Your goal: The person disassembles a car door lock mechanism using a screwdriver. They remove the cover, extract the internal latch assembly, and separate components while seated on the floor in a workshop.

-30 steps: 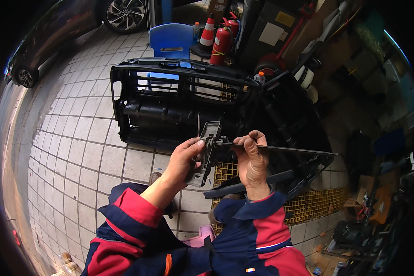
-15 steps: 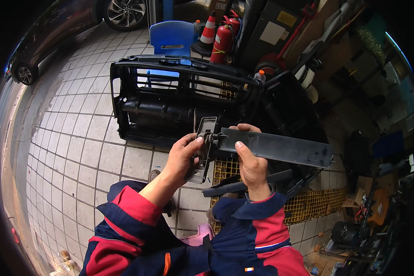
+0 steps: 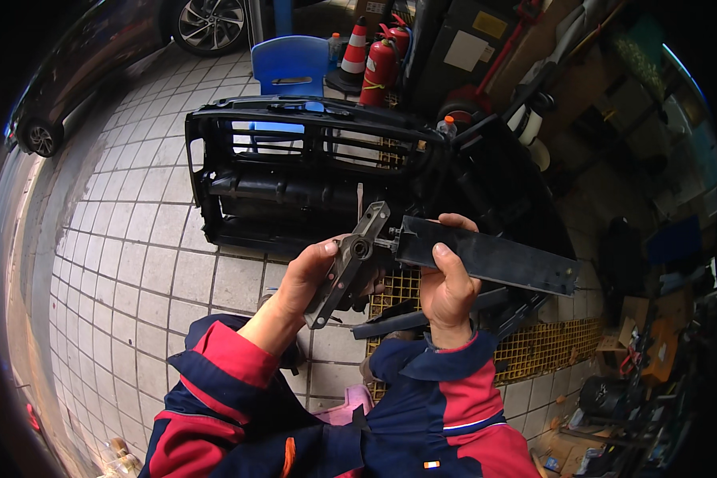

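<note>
My left hand (image 3: 299,279) is closed on a grey elongated plastic bracket (image 3: 349,264) with a round socket at its middle. The bracket tilts, its upper end leaning right. A thin pale strip, perhaps a tool blade (image 3: 360,197), sticks up behind it; its lower part is hidden. My right hand (image 3: 446,295) grips a long flat black plastic slat (image 3: 494,256), thumb on top and fingers beneath. The slat's left end has a small pivot piece (image 3: 386,239) pointing at the bracket; whether the two touch I cannot tell.
A large black plastic frame (image 3: 283,187) lies ahead. Beyond it stand a blue chair (image 3: 289,64), a traffic cone (image 3: 354,52) and red fire extinguishers (image 3: 379,72). Black strips (image 3: 394,325) lie over yellow grating (image 3: 554,341) at right. A parked car (image 3: 95,64) is far left.
The bracket has turned in my left hand, so its face with the round socket now shows. My right hand and the slat have shifted slightly right, and the bracket leans more.
</note>
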Available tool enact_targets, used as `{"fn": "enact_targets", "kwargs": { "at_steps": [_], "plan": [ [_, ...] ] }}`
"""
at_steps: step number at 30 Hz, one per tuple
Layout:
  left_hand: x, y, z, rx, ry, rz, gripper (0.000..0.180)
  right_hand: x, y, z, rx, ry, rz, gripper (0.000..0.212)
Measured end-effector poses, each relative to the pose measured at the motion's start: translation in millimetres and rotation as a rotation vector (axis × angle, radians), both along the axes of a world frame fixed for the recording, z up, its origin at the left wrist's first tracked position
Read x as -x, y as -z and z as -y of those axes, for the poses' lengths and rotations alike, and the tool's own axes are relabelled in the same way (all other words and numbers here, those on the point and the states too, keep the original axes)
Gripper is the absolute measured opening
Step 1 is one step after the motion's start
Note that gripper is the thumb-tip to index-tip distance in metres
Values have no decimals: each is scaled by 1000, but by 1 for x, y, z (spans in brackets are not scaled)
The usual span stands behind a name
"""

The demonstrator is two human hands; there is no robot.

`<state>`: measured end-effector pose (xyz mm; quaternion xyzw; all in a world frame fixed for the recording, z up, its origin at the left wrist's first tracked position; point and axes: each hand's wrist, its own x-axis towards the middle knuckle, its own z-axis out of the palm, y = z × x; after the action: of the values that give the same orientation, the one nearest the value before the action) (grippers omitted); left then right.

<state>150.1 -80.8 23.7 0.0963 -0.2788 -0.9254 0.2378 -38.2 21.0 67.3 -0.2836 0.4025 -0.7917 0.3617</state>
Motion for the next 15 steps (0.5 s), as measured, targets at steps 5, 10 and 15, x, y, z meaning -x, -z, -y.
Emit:
{"fn": "enact_targets", "kwargs": {
  "at_steps": [5,10,15],
  "plan": [
    [1,-1,-2,35,-2,24,78,0,-7,-7,18,-57,-33,48],
    [2,-1,-3,19,-31,28,77,-4,-10,-7,23,-60,-65,45],
    [2,6,3,188,-48,157,77,-6,-7,-6,-35,-49,-229,41]
  ]
}}
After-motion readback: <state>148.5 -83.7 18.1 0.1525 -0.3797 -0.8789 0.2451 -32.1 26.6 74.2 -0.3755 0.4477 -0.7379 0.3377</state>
